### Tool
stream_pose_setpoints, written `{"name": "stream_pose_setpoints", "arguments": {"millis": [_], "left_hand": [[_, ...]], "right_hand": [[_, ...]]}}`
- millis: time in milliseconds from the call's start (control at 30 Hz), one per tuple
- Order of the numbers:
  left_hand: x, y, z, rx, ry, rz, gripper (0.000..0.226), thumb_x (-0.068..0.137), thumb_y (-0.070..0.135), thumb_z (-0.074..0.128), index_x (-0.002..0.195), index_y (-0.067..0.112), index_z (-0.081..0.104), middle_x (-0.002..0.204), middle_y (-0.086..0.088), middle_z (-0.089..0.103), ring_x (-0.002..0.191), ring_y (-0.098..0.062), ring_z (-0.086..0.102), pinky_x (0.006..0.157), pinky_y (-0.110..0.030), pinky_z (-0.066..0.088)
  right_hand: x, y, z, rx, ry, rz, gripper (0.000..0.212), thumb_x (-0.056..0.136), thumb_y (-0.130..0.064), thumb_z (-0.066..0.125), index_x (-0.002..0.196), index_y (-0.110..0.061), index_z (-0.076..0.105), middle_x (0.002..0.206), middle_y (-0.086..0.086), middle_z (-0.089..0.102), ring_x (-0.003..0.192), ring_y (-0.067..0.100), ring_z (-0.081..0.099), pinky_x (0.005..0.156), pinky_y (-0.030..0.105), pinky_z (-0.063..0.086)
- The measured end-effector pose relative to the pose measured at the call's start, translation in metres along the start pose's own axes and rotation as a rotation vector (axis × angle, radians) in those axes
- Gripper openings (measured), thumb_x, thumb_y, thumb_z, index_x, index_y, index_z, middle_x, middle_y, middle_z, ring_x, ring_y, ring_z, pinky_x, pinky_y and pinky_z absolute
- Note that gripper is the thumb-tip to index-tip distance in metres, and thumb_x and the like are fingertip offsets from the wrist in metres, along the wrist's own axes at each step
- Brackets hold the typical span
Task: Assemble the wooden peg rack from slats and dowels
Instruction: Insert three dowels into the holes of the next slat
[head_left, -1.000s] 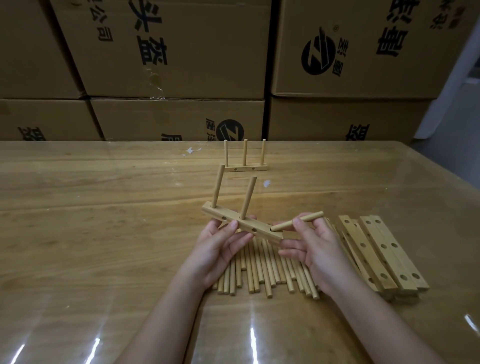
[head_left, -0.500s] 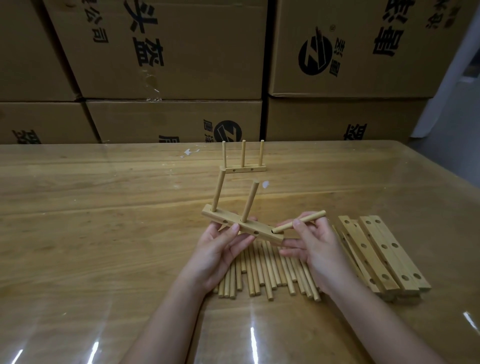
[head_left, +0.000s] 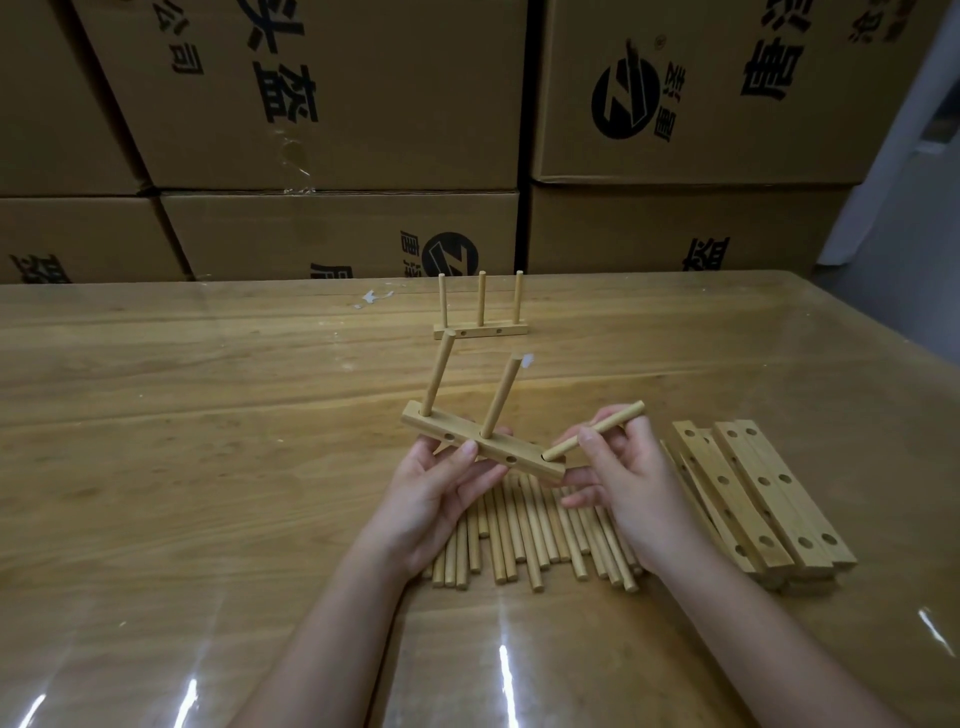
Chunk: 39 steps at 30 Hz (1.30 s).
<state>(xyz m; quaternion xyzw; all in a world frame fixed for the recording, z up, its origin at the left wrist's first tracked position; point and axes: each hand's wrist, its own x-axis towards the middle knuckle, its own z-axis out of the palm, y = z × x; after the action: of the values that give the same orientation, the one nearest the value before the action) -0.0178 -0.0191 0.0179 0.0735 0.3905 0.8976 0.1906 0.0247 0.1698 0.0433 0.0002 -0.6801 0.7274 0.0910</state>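
Observation:
My left hand (head_left: 436, 493) grips a wooden slat (head_left: 524, 465) from below, lifted above the table and tilted down to the right. Two dowels stand in its left and middle holes. My right hand (head_left: 628, 483) pinches a third dowel (head_left: 595, 430), whose lower tip touches the slat's top at its right end. Under both hands lies a pile of loose dowels (head_left: 524, 540). A finished rack (head_left: 480, 328) with three upright dowels stands farther back on the table.
A stack of drilled slats (head_left: 763, 499) lies to the right of my right hand. The glossy wooden table (head_left: 182, 441) stretches wide to the left. Stacked cardboard boxes (head_left: 322, 104) form a wall behind the table's far edge.
The slat and the third dowel stay almost where they were. The dowel's tip has stayed at the slat's right end, with its free end raised slightly.

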Motion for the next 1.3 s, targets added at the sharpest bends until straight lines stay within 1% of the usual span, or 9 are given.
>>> {"name": "stream_pose_setpoints", "arguments": {"millis": [200,300,433,500,633,800,1033,1200,1300], "left_hand": [[-0.0008,0.0008,-0.0001,-0.01,0.001,-0.01,0.039,0.082,0.005,0.057,0.12,0.004,0.047,0.115,-0.024,0.066,0.105,-0.031,0.066,0.074,-0.027,0.057],[-0.0012,0.0008,0.0007,-0.01,-0.005,-0.013,0.039,0.082,0.005,0.056,0.12,0.004,0.047,0.114,-0.024,0.066,0.104,-0.03,0.067,0.072,-0.026,0.057],[-0.0018,0.0015,0.0013,-0.005,-0.013,-0.017,0.04,0.082,0.005,0.056,0.121,0.004,0.046,0.113,-0.024,0.067,0.103,-0.03,0.067,0.072,-0.026,0.058],[-0.0022,0.0018,0.0014,-0.006,-0.022,-0.028,0.042,0.082,0.005,0.056,0.122,0.004,0.045,0.114,-0.025,0.066,0.104,-0.031,0.067,0.072,-0.026,0.058],[-0.0021,0.0018,0.0009,-0.003,-0.034,-0.033,0.043,0.083,0.004,0.056,0.124,0.006,0.044,0.115,-0.025,0.066,0.104,-0.031,0.067,0.073,-0.027,0.058],[-0.0013,0.0002,-0.002,0.013,-0.057,-0.032,0.043,0.083,0.006,0.059,0.123,0.005,0.045,0.116,-0.026,0.064,0.106,-0.032,0.066,0.074,-0.027,0.058],[0.002,-0.0024,-0.0049,0.046,-0.079,-0.017,0.049,0.078,0.011,0.067,0.122,0.005,0.046,0.118,-0.026,0.064,0.108,-0.032,0.065,0.075,-0.026,0.057],[0.0024,-0.0024,-0.007,0.045,-0.086,-0.014,0.049,0.078,0.011,0.068,0.122,0.006,0.047,0.119,-0.027,0.063,0.11,-0.033,0.063,0.077,-0.027,0.057],[0.0021,-0.002,-0.0066,0.042,-0.084,-0.012,0.051,0.077,0.011,0.069,0.122,0.005,0.047,0.119,-0.027,0.063,0.109,-0.033,0.064,0.077,-0.027,0.057]], "right_hand": [[-0.0016,-0.0015,-0.0002,-0.168,-0.047,-0.094,0.008,0.094,-0.023,0.047,0.101,-0.022,0.043,0.099,0.002,0.062,0.069,0.021,0.07,0.046,0.026,0.054],[-0.0027,-0.0022,-0.0004,-0.247,-0.055,-0.153,0.007,0.093,-0.027,0.047,0.099,-0.029,0.043,0.094,-0.002,0.063,0.065,0.019,0.07,0.043,0.026,0.052],[-0.0029,-0.001,-0.0033,-0.354,-0.064,-0.208,0.004,0.093,-0.03,0.046,0.097,-0.03,0.045,0.088,-0.009,0.062,0.058,0.011,0.065,0.043,0.02,0.047],[-0.0024,-0.0002,-0.0048,-0.421,-0.054,-0.234,0.004,0.092,-0.033,0.046,0.094,-0.031,0.049,0.081,-0.002,0.062,0.054,0.007,0.059,0.046,0.017,0.045],[-0.0015,0.0012,-0.0051,-0.403,-0.032,-0.213,0.006,0.092,-0.029,0.049,0.093,-0.033,0.053,0.081,0.005,0.064,0.058,0.009,0.059,0.05,0.021,0.049],[-0.0033,0.0007,-0.0041,-0.423,-0.047,-0.232,0.011,0.092,-0.026,0.049,0.092,-0.036,0.054,0.081,-0.002,0.061,0.056,0.005,0.056,0.051,0.016,0.047],[-0.0042,0.0,-0.0039,-0.511,-0.025,-0.271,0.009,0.091,-0.03,0.051,0.095,-0.037,0.055,0.073,0.002,0.06,0.057,0.01,0.056,0.052,0.025,0.049],[-0.005,-0.0014,-0.0025,-0.596,-0.013,-0.328,0.009,0.087,-0.04,0.048,0.094,-0.04,0.053,0.075,-0.014,0.061,0.062,0.005,0.058,0.054,0.019,0.048],[-0.0064,-0.0035,-0.0008,-0.666,0.006,-0.37,0.01,0.085,-0.042,0.046,0.093,-0.039,0.052,0.073,-0.012,0.06,0.066,0.004,0.058,0.059,0.028,0.052]]}}
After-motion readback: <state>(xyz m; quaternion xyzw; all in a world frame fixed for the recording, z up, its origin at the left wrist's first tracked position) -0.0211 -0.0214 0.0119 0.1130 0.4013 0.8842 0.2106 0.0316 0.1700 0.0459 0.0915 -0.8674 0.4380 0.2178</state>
